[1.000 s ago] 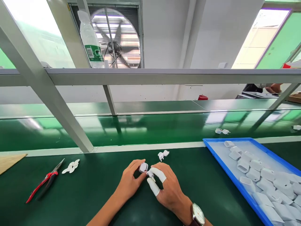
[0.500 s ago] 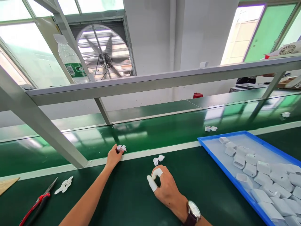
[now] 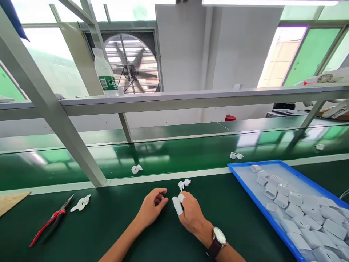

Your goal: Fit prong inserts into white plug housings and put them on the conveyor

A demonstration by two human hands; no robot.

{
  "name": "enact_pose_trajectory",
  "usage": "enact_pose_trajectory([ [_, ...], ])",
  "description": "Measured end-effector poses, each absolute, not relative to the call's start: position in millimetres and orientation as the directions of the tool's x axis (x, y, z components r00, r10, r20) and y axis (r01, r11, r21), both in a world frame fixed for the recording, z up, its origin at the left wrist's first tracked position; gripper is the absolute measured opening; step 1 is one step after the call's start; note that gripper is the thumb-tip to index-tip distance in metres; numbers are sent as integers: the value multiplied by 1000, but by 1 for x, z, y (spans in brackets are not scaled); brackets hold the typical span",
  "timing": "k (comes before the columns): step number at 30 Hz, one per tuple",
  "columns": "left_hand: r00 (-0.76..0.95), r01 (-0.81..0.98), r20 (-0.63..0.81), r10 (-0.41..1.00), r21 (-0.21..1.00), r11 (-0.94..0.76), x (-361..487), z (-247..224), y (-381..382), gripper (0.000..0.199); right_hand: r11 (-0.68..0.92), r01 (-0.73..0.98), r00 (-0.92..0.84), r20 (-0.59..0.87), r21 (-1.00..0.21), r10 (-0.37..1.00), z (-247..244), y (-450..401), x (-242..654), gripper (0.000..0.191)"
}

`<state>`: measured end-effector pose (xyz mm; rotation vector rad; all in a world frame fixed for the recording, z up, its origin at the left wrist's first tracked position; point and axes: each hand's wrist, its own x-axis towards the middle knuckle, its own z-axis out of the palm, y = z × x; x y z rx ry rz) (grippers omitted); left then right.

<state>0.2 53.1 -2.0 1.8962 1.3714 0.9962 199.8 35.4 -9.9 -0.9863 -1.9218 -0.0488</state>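
Observation:
My left hand (image 3: 151,208) rests on the green table near its middle, fingers loosely curled with nothing in them. My right hand (image 3: 190,213), with white finger cots and a wristwatch, lies close beside it; its fingers are bent and I cannot make out anything held. A small white plastic part (image 3: 184,184) lies just beyond the right hand's fingertips. Another white part (image 3: 136,169) sits on the conveyor belt (image 3: 169,154) past the table's pale edge strip.
A blue tray (image 3: 275,222) with several white housings stands at the right. Red-handled pliers (image 3: 51,220) and a white piece (image 3: 80,203) lie at the left. More white parts (image 3: 236,156) ride the belt. A slanted metal post (image 3: 54,112) and a shelf rail with a bottle (image 3: 105,75) cross above.
My left hand has left the white part on the conveyor belt and drawn back to the table beside my right hand. The right hand has hardly moved.

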Motion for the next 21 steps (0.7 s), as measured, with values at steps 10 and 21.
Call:
enact_pose_trajectory([
  [10, 357, 542, 341, 870, 682, -490, -11, -27, 43, 21, 419, 786, -163, 503, -454, 849, 38, 141, 223, 30],
  [21, 529, 590, 493, 691, 372, -717, -22, -47, 42, 29, -124, 989, 139, 205, -80, 969, 48, 86, 392, 30],
])
